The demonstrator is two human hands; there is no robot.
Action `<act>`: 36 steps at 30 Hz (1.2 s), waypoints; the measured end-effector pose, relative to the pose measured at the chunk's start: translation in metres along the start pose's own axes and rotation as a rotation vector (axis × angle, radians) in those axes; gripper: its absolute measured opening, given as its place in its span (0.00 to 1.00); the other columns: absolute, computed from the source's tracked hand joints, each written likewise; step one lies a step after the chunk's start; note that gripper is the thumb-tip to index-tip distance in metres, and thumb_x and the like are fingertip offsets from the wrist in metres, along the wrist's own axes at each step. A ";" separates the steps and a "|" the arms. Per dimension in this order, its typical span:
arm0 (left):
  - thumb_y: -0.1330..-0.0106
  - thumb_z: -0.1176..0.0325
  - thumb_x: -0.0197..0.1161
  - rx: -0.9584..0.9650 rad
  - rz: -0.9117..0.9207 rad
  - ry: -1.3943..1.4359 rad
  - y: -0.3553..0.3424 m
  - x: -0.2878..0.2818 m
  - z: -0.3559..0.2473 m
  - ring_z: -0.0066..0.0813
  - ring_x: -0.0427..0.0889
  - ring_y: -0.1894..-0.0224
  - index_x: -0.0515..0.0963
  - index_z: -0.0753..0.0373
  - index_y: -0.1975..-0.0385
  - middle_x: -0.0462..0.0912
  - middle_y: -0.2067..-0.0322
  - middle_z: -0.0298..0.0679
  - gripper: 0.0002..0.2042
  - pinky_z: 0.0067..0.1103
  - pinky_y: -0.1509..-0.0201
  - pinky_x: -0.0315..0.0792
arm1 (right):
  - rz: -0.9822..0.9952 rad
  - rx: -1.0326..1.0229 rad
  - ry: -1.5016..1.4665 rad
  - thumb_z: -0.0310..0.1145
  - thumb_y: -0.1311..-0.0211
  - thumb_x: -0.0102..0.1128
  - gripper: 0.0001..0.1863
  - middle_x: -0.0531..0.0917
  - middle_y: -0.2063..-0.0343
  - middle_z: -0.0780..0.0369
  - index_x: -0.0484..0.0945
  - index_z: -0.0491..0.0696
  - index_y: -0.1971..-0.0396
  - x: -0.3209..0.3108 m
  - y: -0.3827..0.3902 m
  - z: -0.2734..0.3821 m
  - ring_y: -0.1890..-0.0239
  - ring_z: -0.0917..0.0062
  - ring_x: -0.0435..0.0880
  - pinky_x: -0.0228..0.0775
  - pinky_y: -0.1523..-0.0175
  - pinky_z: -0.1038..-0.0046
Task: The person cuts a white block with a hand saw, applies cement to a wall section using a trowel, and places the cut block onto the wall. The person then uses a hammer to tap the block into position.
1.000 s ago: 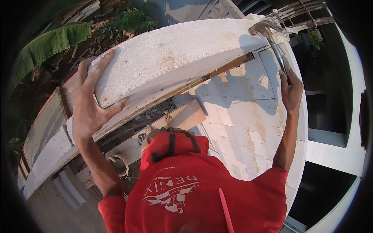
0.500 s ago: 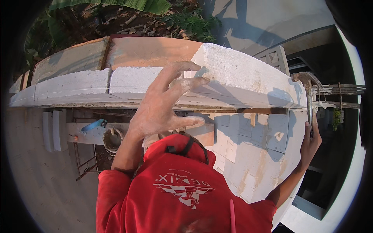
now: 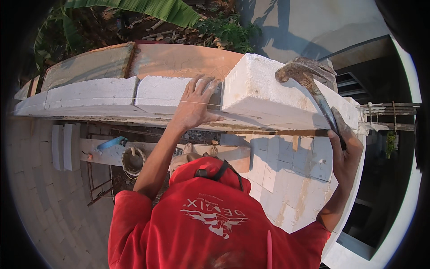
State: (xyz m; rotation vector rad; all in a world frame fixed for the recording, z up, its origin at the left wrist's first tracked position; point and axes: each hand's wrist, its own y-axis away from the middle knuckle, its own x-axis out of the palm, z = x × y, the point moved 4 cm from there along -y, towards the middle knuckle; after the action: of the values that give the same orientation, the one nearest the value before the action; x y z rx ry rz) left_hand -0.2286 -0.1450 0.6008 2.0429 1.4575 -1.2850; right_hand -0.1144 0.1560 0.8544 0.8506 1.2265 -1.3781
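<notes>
My right hand (image 3: 346,145) grips a claw hammer (image 3: 320,99) by the lower end of its handle. The rusty hammer head is raised over the top of a tall white block (image 3: 257,83) at the right of the wall. My left hand (image 3: 196,105) rests on a lower white block (image 3: 156,92), its fingers laid over the top edge and its thumb apart on the near face. This hand is just left of the tall block's end and holds nothing. A thin string (image 3: 165,101) runs along the near face of the lower blocks.
Below the wall, a plank (image 3: 237,154) spans the space, with my bare feet on it. A bucket (image 3: 133,162) and a blue item (image 3: 112,142) are at the left, beside two upright white blocks (image 3: 65,145). Thin rods (image 3: 389,107) jut out at the right.
My left hand has moved left and down from the tall block's end onto the lower block. The hammer has moved from the tall block's right end to above its top.
</notes>
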 end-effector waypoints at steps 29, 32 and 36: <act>0.63 0.53 0.84 0.067 0.174 0.097 -0.043 0.003 0.002 0.54 0.61 0.28 0.64 0.71 0.30 0.72 0.36 0.57 0.57 0.43 0.21 0.53 | -0.012 -0.018 0.051 0.27 0.27 0.58 0.24 0.87 0.61 0.52 0.75 0.49 0.32 0.024 0.003 0.005 0.62 0.73 0.85 0.76 0.52 0.72; 0.58 0.51 0.83 0.060 0.126 0.064 -0.030 -0.005 -0.003 0.55 0.54 0.24 0.61 0.68 0.27 0.65 0.29 0.53 0.56 0.45 0.19 0.52 | -0.123 0.033 -0.246 0.31 0.28 0.59 0.24 0.83 0.71 0.61 0.75 0.43 0.34 0.036 0.014 0.010 0.69 0.79 0.80 0.73 0.61 0.74; 0.55 0.52 0.83 -0.058 -0.147 0.101 0.032 -0.019 0.003 0.50 0.52 0.23 0.61 0.64 0.27 0.65 0.29 0.47 0.54 0.40 0.19 0.55 | 0.034 0.034 -0.688 0.43 0.31 0.65 0.24 0.78 0.77 0.66 0.81 0.38 0.47 0.082 0.046 0.022 0.77 0.83 0.72 0.63 0.71 0.76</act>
State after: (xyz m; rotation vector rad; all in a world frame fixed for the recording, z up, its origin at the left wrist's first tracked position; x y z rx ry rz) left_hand -0.2039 -0.1717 0.6073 2.0219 1.6978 -1.1931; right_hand -0.0830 0.1191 0.7714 0.3553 0.6525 -1.4909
